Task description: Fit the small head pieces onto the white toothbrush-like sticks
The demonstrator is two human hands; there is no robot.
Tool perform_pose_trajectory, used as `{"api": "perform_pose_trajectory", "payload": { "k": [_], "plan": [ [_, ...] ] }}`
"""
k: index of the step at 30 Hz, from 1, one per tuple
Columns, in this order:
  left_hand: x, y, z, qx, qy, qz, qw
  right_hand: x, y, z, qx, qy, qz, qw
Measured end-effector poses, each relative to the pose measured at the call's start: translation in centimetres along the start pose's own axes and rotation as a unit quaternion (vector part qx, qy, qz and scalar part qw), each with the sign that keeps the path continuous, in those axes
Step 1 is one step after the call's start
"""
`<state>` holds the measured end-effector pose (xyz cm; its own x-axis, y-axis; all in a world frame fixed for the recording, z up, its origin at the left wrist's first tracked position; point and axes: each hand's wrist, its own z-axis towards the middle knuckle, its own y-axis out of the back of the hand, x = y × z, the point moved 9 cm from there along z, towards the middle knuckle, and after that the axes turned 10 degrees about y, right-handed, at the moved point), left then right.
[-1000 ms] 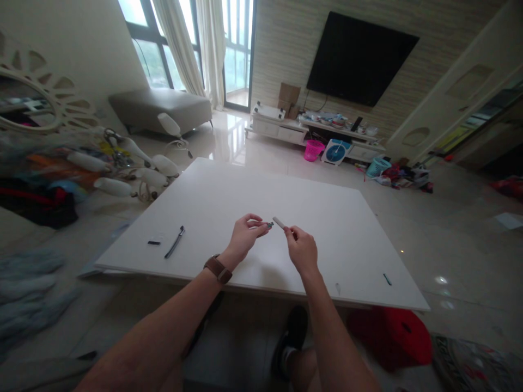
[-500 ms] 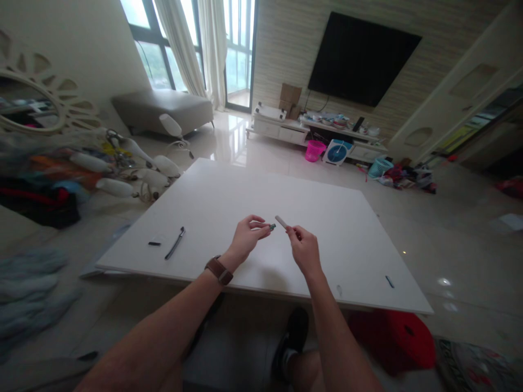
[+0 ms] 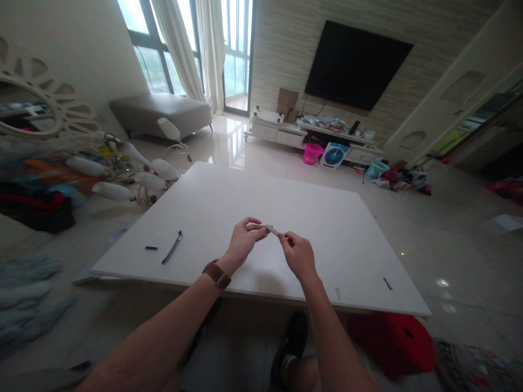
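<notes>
Above the white tabletop, my two hands meet. My right hand pinches one end of a slim light-grey stick. The stick's far end reaches the fingertips of my left hand, which are closed on a small dark piece, now mostly covered by the fingers and the stick. Whether stick and piece touch, I cannot tell. To the left lie a long dark tool with a small bent head and a short black bar. A small teal strip lies at the right.
A small clear piece lies near the table's front edge. Below that edge is a red stool-like object. A lamp with several white shades stands close to the table's left side.
My right hand has brought the stick left and down, so its tip now overlaps the fingertips of my left hand. The gap between stick and small piece has closed.
</notes>
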<state>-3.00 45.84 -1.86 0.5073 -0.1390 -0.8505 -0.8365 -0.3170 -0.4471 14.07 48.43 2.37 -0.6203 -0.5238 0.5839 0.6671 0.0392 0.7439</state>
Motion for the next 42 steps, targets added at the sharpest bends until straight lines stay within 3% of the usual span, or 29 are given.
{"api": "perform_pose_trajectory", "payload": {
  "k": [8, 14, 18, 24, 29, 33, 37, 42],
  "plan": [
    [-0.1, 0.2, -0.1, -0.008, 0.009, 0.011, 1.000, -0.6, 1.2, -0.2, -0.062, -0.038, -0.017, 0.997],
    [1.0, -1.2, -0.4, 0.057, 0.039, 0.037, 0.997, 1.1, -0.1, -0.2, -0.051, 0.038, 0.100, 0.993],
    [1.0, -1.5, -0.4, 0.070, 0.037, 0.054, 0.995, 1.2, -0.9, -0.2, -0.030, 0.070, 0.108, 0.991],
    [1.2, -1.4, -0.2, 0.077, 0.039, 0.036, 0.996, 0.3, -0.9, -0.2, -0.043, 0.009, 0.128, 0.991],
    [2.3, -1.8, -0.2, 0.093, 0.085, -0.047, 0.991, 0.5, -0.9, -0.3, -0.058, -0.024, 0.176, 0.982],
    [2.1, -1.4, -0.1, 0.069, 0.095, -0.075, 0.990, 0.3, -0.5, -0.2, -0.057, -0.030, 0.189, 0.980],
    [1.4, -1.0, -0.1, 0.059, 0.087, -0.066, 0.992, -0.8, 0.6, -0.1, -0.076, -0.042, 0.173, 0.981],
    [0.8, -0.7, 0.0, 0.035, 0.064, -0.031, 0.997, -1.1, 0.2, 0.1, -0.046, -0.031, 0.124, 0.991]
  ]
}}
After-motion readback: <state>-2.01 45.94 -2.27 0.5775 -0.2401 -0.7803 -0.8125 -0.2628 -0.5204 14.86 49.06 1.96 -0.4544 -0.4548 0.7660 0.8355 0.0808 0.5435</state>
